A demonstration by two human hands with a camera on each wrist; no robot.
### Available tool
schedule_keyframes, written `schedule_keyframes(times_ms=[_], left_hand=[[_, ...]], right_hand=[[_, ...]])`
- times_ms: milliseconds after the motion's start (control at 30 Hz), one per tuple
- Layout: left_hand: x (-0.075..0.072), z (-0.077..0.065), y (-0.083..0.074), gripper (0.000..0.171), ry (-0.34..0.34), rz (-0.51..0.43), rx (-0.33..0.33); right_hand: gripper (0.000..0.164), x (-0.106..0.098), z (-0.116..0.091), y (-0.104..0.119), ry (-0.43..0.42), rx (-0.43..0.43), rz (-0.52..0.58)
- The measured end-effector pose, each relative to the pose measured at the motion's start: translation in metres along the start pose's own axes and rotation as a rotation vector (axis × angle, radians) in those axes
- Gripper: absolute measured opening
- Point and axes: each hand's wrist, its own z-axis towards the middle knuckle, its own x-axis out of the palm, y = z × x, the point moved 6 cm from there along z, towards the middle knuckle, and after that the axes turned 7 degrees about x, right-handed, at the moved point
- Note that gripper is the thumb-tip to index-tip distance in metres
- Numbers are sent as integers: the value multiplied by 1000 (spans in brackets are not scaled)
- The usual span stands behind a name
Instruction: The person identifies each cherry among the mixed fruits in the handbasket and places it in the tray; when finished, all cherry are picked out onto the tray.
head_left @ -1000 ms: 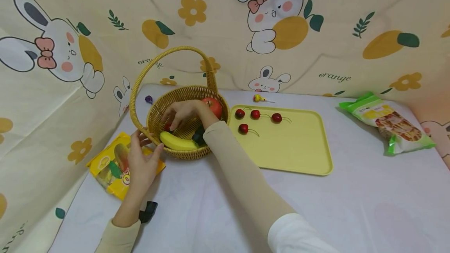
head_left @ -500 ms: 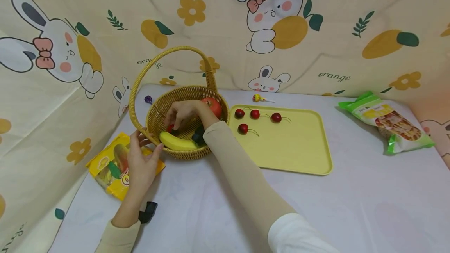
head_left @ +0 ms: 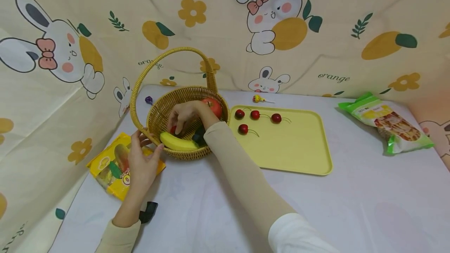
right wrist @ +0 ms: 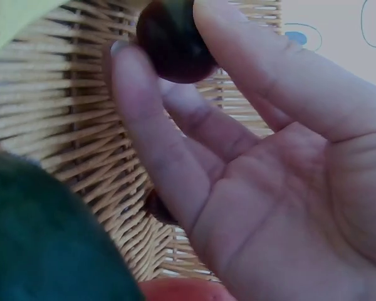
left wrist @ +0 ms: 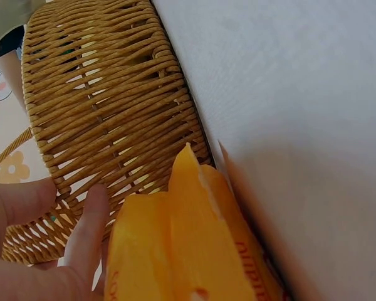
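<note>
In the head view my right hand (head_left: 186, 114) reaches down into the wicker basket (head_left: 168, 95). Its thumb and fingertips pinch a dark red cherry (right wrist: 175, 41), seen closely in the right wrist view. A yellow banana (head_left: 177, 142) lies along the basket's near side, and a red apple (head_left: 213, 107) at its right. Another dark red fruit (right wrist: 160, 208) shows behind my fingers, beside a dark green rounded thing (right wrist: 44, 232). My left hand (head_left: 143, 163) holds the basket's left rim between thumb and fingers, above a yellow snack packet (left wrist: 175, 244).
Right of the basket lies a yellow tray (head_left: 288, 147) with several cherries (head_left: 255, 114). A yellow lollipop (head_left: 258, 98) is behind the tray, a purple-wrapped sweet (head_left: 149, 99) behind the basket's left. A green and white snack bag (head_left: 390, 122) lies far right. The arched handle (head_left: 175, 50) stands over the basket.
Inside the basket my right hand has shifted slightly right, its fingers closing on the cherry, which moved with them. My left hand stays on the rim.
</note>
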Motion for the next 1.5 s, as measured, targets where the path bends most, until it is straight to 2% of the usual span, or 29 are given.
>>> schedule_keyframes(times_ms=[133,267,367,433,567,633,767,900,1000,1167,1500], left_hand=[[1,0,0,66,3,-6,-1],[3,0,0,65,6,-16,4],[4,-1,0,65,6,-18,2],[4,-2,-1,65,5,-14,-5],[3,-4,-2,66,8,-1,-24],[3,-4,-2,67,11,3,-33],[4,-3,-5,67,16,5,-35],[3,-3,-5,68,12,5,-38],[1,-3,-4,68,5,12,-41],[-1,-3,-3,68,3,20,-42],[1,-2,-6,69,13,-1,-32]], right_hand=[[31,1,-6,7,-7,-75,-46],[25,-6,-29,18,-111,-198,-109],[22,-17,-61,26,-218,-331,-133],[25,-25,-87,27,-281,-427,-121],[39,-41,-142,8,-386,-509,-69],[39,-48,-167,-12,-428,-481,-48],[29,-56,-207,-65,-503,-347,-69],[27,-52,-228,-118,-548,-232,-151],[28,-46,-233,-146,-565,-176,-210],[26,-36,-232,-169,-579,-125,-244],[24,-29,-227,-178,-576,-102,-266]])
